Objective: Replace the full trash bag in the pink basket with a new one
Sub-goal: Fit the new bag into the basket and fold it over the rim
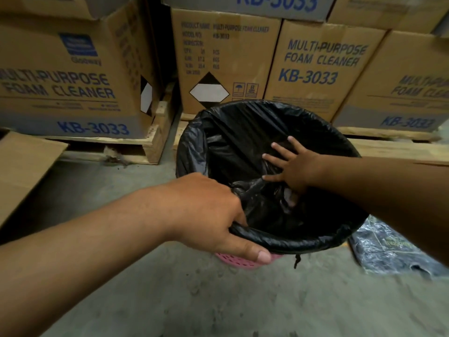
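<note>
1. My left hand (213,215) grips the near rim of the pink basket (239,260). The thumb lies along the outside, under the rolled edge of the black bag (233,139); the other fingers curl over the rim and go inside, out of sight. I judge this grip serves two ends: it steadies the basket on the concrete floor (218,302) and pins the folded-over plastic so it does not slip in.

2. My right hand (295,170) reaches down into the bag's mouth. Its fingers are spread apart and straight, laid flat against the crumpled plastic inside, holding nothing. It looks like a pressing or smoothing touch that pushes the liner down into the basket's hollow.

3. The bag sits inside the basket, its mouth turned out over the whole rim, so only a small patch of pink lattice shows at the near side below my thumb. A short black tail of plastic hangs down outside, just beside that patch.

4. Whether this bag is the full one or the fresh one I cannot tell for sure; the inside looks slack and mostly hollow, which suggests a new liner being seated.

5. A wrinkled dark plastic bag (386,249) lies on the floor just right of the basket, partly under my right forearm.

6. The basket stands close against stacked cardboard boxes (320,66) of foam cleaner on wooden pallets (153,142), so I work from the near side.
</note>
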### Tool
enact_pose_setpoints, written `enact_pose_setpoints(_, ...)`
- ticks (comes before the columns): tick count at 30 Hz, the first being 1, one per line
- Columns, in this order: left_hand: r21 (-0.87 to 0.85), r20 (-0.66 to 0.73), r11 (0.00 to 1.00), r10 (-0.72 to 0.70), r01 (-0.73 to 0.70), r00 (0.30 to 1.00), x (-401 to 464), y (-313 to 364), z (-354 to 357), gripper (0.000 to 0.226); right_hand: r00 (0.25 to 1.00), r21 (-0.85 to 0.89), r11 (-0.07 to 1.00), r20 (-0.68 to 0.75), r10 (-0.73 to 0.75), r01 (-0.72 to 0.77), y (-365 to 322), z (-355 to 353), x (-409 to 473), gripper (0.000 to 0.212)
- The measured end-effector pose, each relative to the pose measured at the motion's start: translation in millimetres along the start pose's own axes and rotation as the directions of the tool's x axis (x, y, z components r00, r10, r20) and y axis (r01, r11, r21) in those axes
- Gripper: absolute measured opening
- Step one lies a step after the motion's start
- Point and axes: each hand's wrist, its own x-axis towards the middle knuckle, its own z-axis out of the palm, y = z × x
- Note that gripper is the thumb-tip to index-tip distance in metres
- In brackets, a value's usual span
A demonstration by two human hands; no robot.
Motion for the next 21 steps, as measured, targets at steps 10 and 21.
enact_pose_setpoints(10,0.008,-0.006,1.0,-0.018,0.019,1.0,-2.4,0.6,-1.8,0.089,0.949,-0.096,0.99,-0.309,0.07,-0.104,12.5,-4.3,2.7,0.099)
enact_pose_setpoints(21,0.014,-0.03,1.0,-0.023,0.024,0.999,-1.4,0.6,3.5,0.1,0.88,-0.193,0.966,-0.471,0.06,-0.17,38.4,-0.4,-3.4,0.077)
